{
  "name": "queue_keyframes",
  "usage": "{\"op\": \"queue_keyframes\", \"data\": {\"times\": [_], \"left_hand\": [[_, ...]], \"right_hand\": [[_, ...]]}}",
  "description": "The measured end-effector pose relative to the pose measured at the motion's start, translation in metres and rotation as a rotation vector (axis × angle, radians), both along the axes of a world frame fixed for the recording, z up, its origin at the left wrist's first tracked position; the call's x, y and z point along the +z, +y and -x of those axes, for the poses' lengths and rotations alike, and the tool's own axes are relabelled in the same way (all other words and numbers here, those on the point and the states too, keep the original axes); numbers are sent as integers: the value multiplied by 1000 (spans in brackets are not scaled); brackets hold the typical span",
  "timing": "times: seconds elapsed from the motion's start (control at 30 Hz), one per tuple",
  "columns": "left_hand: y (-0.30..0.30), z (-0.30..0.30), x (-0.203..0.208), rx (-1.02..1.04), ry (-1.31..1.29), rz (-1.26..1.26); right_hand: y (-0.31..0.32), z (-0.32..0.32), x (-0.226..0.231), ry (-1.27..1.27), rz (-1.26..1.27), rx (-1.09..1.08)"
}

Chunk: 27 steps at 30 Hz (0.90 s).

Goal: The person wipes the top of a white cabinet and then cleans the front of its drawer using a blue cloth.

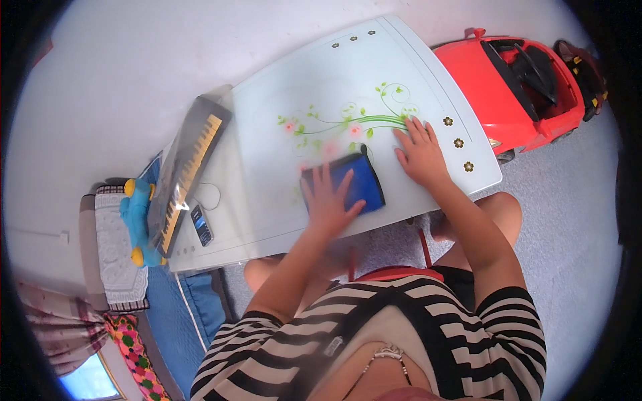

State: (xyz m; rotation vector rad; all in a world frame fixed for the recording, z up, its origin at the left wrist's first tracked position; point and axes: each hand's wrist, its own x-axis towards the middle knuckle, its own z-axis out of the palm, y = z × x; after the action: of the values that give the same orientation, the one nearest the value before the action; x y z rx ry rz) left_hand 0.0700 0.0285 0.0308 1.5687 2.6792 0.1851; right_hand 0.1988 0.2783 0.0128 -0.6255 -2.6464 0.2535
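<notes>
Spreading wide across the blue pouch (367, 182), the left hand (329, 203) clasps nothing; the right hand (422, 156), grip empty, splays on the white worktop (321, 83).

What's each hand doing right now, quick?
Left hand: open, fingers spread over the pouch.
Right hand: open, palm down on the table, holding nothing visible.

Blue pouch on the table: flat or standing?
Lying flat: the blue pouch shows its broad face upward on the table, left hand spread over it.
</notes>
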Motion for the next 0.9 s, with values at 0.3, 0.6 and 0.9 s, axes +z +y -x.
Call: {"op": "queue_keyframes", "data": {"times": [0.3, 0.6, 0.9], "left_hand": [[122, 110, -23, 80, 61, -86], [210, 172, -22, 191, 52, -55], [129, 80, -25, 67, 98, -161]], "right_hand": [[1, -1, 3, 16, 3, 13], [0, 5, 10, -8, -8, 33], [5, 0, -2, 71, 44, 32]]}}
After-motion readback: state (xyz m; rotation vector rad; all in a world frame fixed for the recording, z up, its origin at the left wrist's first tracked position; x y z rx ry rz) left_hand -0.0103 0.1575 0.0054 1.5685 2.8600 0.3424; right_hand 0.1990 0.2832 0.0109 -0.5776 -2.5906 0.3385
